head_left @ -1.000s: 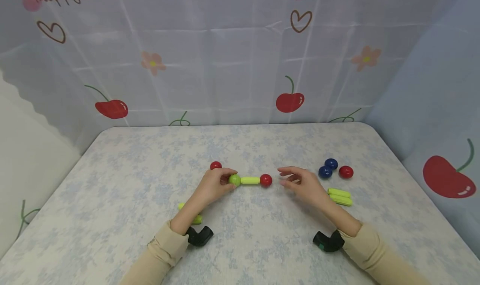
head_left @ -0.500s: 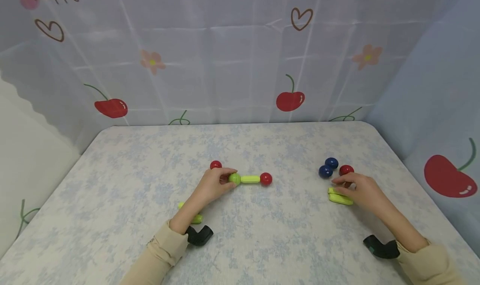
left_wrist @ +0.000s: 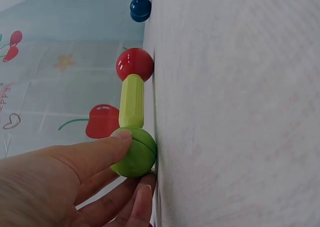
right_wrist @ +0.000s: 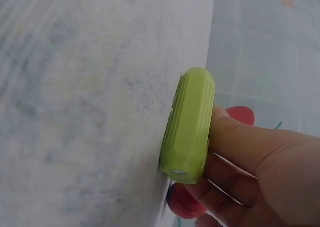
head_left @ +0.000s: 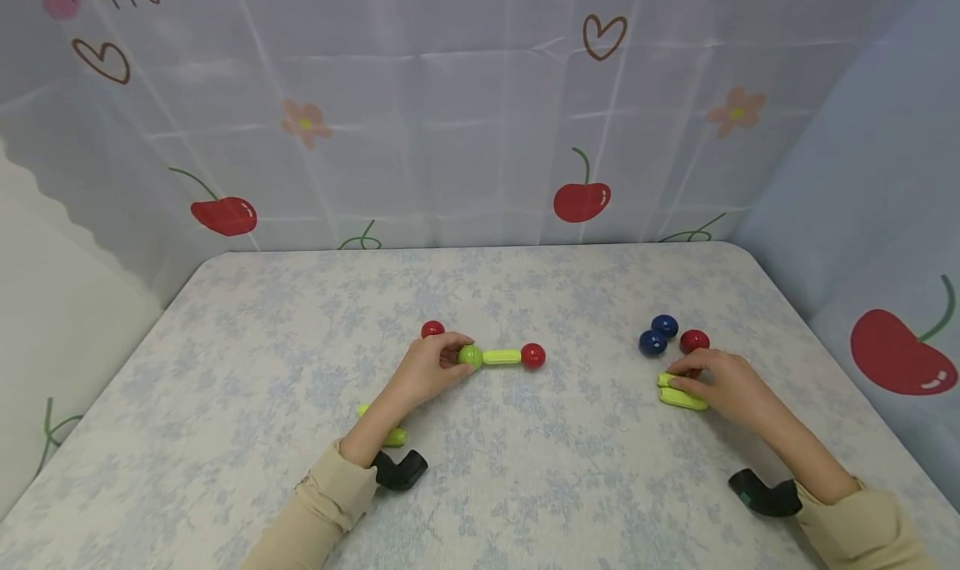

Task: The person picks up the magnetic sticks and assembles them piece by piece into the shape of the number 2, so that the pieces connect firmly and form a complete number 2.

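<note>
My left hand (head_left: 420,376) pinches a green ball (head_left: 470,357) between thumb and fingers; the left wrist view shows a seam round that ball. A yellow-green rod (head_left: 502,357) joins it to a red ball (head_left: 533,356), making a dumbbell-like piece on the table. At the right, my right hand (head_left: 727,382) holds the farther of two yellow-green rods (head_left: 664,380), which its fingers mostly cover. Beside it lies the nearer rod (head_left: 681,399); in the right wrist view this ribbed rod (right_wrist: 190,124) stands in front of the fingers.
Two blue balls (head_left: 652,342) and a red ball (head_left: 694,341) lie just beyond the right hand. Another red ball (head_left: 432,328) sits behind the left hand. More yellow-green rod pieces (head_left: 395,438) show partly under the left forearm. A printed curtain (head_left: 480,137) hangs behind the table.
My right hand has moved right, from near the joined piece's red ball to the rod pair, and has closed on the farther rod. The left hand stays on the green ball.
</note>
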The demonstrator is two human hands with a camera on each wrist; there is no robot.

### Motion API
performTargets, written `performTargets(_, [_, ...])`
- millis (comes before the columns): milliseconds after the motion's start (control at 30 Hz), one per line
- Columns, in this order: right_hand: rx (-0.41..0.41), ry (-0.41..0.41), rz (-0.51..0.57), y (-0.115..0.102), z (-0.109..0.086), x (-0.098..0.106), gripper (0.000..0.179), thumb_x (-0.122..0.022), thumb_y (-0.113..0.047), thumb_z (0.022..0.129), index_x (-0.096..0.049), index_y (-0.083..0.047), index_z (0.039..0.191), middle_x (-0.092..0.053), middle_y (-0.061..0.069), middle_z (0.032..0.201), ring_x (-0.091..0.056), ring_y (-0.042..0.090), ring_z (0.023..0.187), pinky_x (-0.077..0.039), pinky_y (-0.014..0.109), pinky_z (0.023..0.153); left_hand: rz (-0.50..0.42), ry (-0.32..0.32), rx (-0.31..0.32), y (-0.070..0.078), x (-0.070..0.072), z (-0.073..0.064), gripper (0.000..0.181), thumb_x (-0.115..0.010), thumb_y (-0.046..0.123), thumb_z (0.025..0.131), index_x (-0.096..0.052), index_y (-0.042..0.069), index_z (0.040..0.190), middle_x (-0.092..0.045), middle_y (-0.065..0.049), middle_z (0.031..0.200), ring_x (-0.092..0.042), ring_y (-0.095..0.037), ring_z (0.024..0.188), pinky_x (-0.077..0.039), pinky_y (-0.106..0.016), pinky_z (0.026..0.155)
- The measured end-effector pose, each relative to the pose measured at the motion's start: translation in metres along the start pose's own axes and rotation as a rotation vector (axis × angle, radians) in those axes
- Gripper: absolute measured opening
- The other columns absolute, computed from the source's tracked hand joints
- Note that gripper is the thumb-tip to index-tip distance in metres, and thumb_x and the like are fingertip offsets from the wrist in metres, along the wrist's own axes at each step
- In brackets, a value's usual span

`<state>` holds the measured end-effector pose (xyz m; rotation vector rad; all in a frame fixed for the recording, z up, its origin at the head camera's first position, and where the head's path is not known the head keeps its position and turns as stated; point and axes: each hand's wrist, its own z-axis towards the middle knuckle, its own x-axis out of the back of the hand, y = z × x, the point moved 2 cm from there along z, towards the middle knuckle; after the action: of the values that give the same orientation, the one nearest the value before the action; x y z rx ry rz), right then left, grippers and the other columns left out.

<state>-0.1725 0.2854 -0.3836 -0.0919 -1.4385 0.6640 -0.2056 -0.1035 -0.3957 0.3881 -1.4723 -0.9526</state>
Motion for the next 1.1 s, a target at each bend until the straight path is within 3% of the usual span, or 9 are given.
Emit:
performTargets(200, [-0.007, 0.077, 0.023, -0.014, 0.003, 0.004, 0.013, -0.073, -0.012, 0.082, -0.071, -0.005, 0.093, -0.061, -0.002, 0.08, -0.053, 0.018, 0.07, -0.039, 0.028, 0.052, 0.0, 0.004, 0.0, -0.001, 0.0, 0.0, 0.032, -0.076, 0.006, 0.079, -0.067, 0.004, 0.11, -0.065, -0.004, 0.095, -0.061, -0.015, 0.082, -0.051, -0.028, 0.072])
performTargets(367, [-0.046, 0.14, 0.18, -0.038, 0.008, -0.002, 0.016, -0.07, -0.013, 0.085, -0.071, -0.003, 0.097, -0.064, 0.003, 0.084, -0.052, 0.015, 0.07, -0.042, 0.026, 0.05, -0.001, 0.006, 0.011, -0.001, 0.0, 0.001, 0.032, -0.076, 0.007, 0.079, -0.067, 0.004, 0.11, -0.065, -0.003, 0.094, -0.06, -0.014, 0.08, -0.051, -0.028, 0.071])
performTargets(467, [-0.16, 0.073, 0.367, -0.052, 0.014, -0.015, 0.025, -0.066, -0.017, 0.089, -0.067, 0.002, 0.105, -0.065, 0.01, 0.094, -0.055, 0.017, 0.076, -0.045, 0.027, 0.052, 0.001, 0.007, 0.013, -0.001, 0.0, 0.001, 0.033, -0.076, 0.007, 0.079, -0.067, 0.003, 0.11, -0.065, -0.003, 0.093, -0.061, -0.014, 0.08, -0.051, -0.028, 0.071])
performTargets(600, [-0.336, -0.086, 0.659, -0.068, 0.023, -0.038, 0.039, -0.06, -0.021, 0.093, -0.057, 0.008, 0.12, -0.063, 0.016, 0.107, -0.057, 0.017, 0.08, -0.051, 0.029, 0.061, -0.002, 0.005, 0.013, 0.0, 0.0, 0.001, 0.033, -0.075, 0.007, 0.079, -0.067, 0.002, 0.111, -0.066, -0.004, 0.094, -0.061, -0.015, 0.08, -0.051, -0.028, 0.071])
performTargets(800, [-0.476, -0.261, 1.029, -0.087, 0.033, -0.065, 0.047, -0.059, -0.014, 0.094, -0.044, 0.011, 0.131, -0.061, 0.014, 0.106, -0.064, 0.019, 0.084, -0.053, 0.033, 0.074, 0.003, -0.003, 0.015, 0.0, 0.0, 0.0, 0.033, -0.075, 0.007, 0.08, -0.067, 0.003, 0.112, -0.065, -0.004, 0.094, -0.06, -0.014, 0.081, -0.051, -0.028, 0.072])
performTargets(900, [-0.488, -0.306, 1.115, -0.093, 0.038, -0.073, 0.05, -0.058, -0.013, 0.094, -0.039, 0.01, 0.135, -0.06, 0.013, 0.101, -0.065, 0.021, 0.084, -0.053, 0.035, 0.075, 0.005, -0.002, 0.014, 0.0, 0.001, 0.0, 0.033, -0.075, 0.007, 0.08, -0.067, 0.003, 0.111, -0.065, -0.004, 0.094, -0.06, -0.014, 0.08, -0.051, -0.028, 0.071])
performTargets(1100, [-0.523, -0.311, 1.105, -0.1, 0.045, -0.082, 0.052, -0.058, -0.013, 0.094, -0.037, 0.006, 0.137, -0.06, 0.013, 0.098, -0.064, 0.02, 0.081, -0.053, 0.036, 0.075, 0.002, -0.002, 0.005, 0.001, 0.001, 0.0, 0.032, -0.075, 0.007, 0.08, -0.067, 0.002, 0.111, -0.065, -0.004, 0.092, -0.059, -0.014, 0.079, -0.05, -0.027, 0.07])
